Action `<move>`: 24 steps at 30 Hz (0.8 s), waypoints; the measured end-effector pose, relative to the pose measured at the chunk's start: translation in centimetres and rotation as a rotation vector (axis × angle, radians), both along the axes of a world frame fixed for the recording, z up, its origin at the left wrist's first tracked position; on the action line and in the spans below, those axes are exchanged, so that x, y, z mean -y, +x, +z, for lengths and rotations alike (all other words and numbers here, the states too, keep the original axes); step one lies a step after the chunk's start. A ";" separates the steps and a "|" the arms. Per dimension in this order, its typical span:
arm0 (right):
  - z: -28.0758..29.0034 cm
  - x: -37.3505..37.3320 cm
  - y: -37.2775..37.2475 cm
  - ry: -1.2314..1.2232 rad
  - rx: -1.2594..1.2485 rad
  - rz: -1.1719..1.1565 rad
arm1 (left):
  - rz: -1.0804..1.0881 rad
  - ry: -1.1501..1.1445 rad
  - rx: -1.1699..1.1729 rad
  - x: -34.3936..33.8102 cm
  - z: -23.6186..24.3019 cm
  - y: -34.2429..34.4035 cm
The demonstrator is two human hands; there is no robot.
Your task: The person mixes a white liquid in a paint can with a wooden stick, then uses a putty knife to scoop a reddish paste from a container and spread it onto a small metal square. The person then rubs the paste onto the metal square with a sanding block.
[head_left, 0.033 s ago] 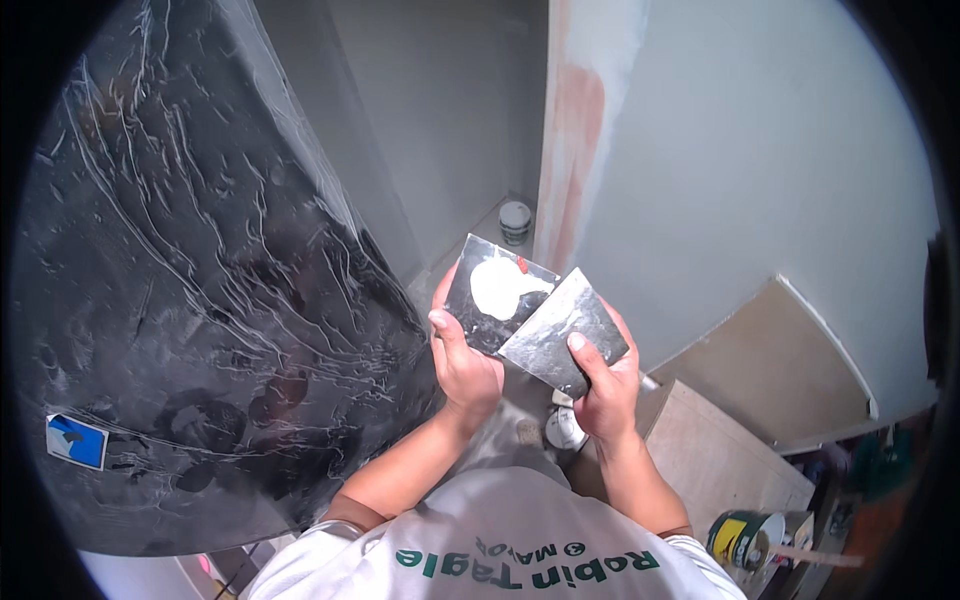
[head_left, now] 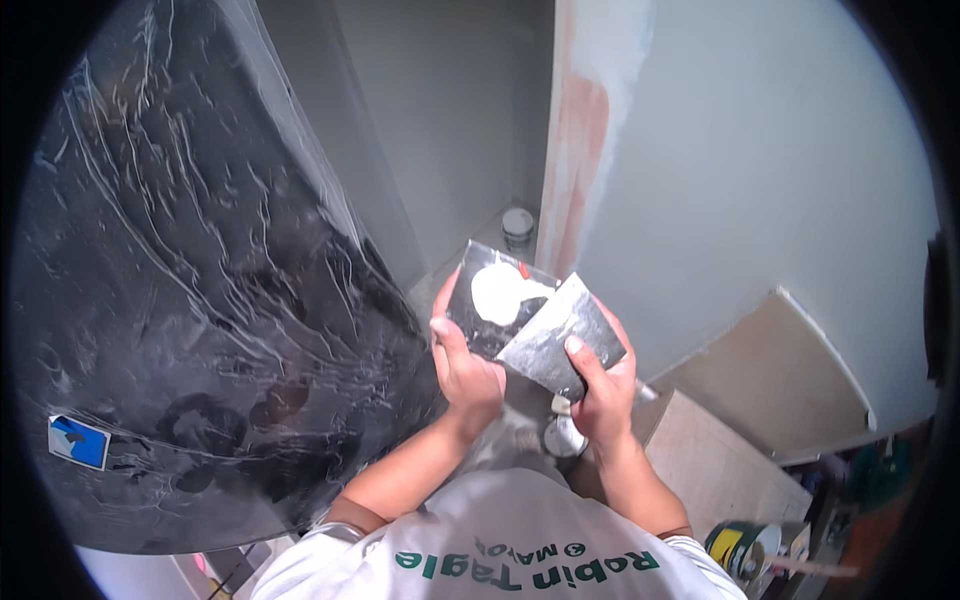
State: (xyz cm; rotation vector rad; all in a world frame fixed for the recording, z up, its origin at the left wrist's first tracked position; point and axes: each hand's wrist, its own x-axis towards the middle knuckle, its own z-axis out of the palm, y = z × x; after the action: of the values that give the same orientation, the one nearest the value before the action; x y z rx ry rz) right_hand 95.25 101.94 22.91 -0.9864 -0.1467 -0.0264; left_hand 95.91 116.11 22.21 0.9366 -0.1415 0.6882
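My left hand (head_left: 468, 365) is closed on the edge of a dark, flat square putty plate (head_left: 470, 325). On it lies a smooth blob of white putty (head_left: 496, 294), with a small red mark beside it. My right hand (head_left: 603, 375) grips a shiny, flat metal putty blade (head_left: 560, 335), thumb on top and fingers behind. The blade overlaps the right side of the plate, its upper left edge touching or just over the putty's tail. Both are held in front of my chest; the fingers beneath them are mostly hidden.
Black plastic sheeting (head_left: 190, 300) covers a large surface at the left. A pale wall (head_left: 760, 160) curves along the right, above a wooden board (head_left: 730, 460). Paint or putty tubs stand on the floor ahead (head_left: 517, 226) and near me (head_left: 565, 436); an open can (head_left: 745, 548) sits lower right.
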 end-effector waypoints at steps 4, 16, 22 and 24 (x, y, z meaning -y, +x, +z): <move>1.8 -0.2 4.3 -0.053 0.070 0.034 | 0.060 0.081 0.036 0.6 0.8 2.6; 4.2 -1.6 12.8 -0.019 0.108 0.139 | 0.484 0.767 -0.109 -1.2 -2.5 5.9; 3.9 1.5 15.9 -0.501 0.945 -0.031 | -0.293 -0.279 -0.450 -1.2 3.9 6.1; 4.5 2.1 16.9 -0.611 1.320 0.047 | -0.427 -0.370 -0.430 -2.2 4.6 6.3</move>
State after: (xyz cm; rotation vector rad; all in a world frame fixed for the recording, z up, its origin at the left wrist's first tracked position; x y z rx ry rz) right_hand 112.11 99.84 27.39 -1.4366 -1.4536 -0.6247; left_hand 102.23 118.29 26.81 0.6483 0.1613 0.1006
